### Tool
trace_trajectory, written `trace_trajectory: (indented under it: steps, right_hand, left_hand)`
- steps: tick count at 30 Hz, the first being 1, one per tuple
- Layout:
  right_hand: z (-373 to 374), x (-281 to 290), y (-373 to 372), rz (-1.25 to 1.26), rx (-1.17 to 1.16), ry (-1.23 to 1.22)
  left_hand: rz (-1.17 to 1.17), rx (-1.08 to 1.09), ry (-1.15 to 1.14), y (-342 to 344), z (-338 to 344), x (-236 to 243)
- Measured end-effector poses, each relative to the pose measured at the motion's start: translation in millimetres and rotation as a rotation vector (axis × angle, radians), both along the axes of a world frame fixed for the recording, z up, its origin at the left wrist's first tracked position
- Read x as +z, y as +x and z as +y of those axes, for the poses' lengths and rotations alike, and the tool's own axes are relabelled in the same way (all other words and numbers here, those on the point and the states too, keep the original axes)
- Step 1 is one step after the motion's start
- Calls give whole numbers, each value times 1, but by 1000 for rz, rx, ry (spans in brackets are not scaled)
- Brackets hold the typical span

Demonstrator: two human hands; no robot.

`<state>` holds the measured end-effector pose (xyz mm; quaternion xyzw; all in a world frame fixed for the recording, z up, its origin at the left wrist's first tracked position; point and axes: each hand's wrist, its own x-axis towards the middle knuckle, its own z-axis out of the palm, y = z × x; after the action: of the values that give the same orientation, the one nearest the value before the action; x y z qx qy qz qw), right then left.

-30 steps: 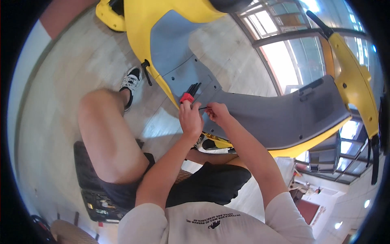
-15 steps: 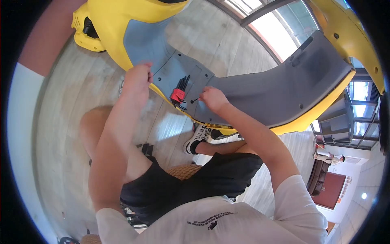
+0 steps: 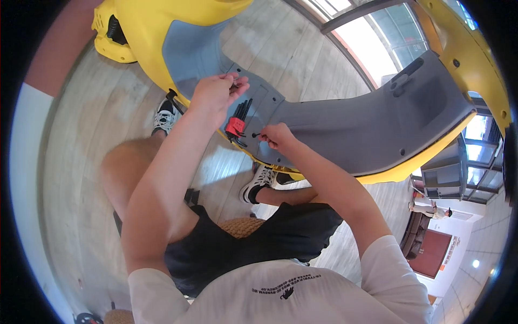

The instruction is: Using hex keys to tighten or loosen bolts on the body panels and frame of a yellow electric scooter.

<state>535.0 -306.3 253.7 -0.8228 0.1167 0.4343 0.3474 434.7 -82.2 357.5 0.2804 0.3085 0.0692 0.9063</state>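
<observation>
Right hand [image 3: 277,136] pinches a mostly hidden thin tool [image 3: 259,134]; left hand [image 3: 220,90] half-curls (contents unclear).

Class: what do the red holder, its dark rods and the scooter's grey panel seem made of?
Red holder: probably dullish plastic, evenly coloured and blocky.
Dark rods: likely black-finished metal, slim and straight, though too small to be sure.
Grey panel: apparently matt plastic, smoothly curved, without glare.
</observation>
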Motion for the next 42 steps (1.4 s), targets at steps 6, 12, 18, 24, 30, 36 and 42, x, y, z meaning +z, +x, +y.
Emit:
trace_trajectory:
  steps: [6,12,18,24,30,36,42]
  right_hand:
    - [1,13,-5,-571,883,-315]
    - [33,65,0,-616,549,-337]
    - [38,185,-3,-1091,771,23]
    - [45,226,-20,-1190,781,228]
    - [52,215,-21,-1251,831,229]
    - [51,213,-17,-1247,807,235]
    - [54,214,-14,-1235,850,193]
  left_hand:
    - [123,-7,68,-1,1,-1]
    - [91,-37,97,0,3,-1]
    - [13,-113,108,-4,4,-3]
    - [-111,-172,-58,-2,-5,-6]
    - [-159,-197,-202,1,-10,-8]
    - [-155,-200,-251,4,-13,-7]
    - [-132,-180,-245,5,-14,-4]
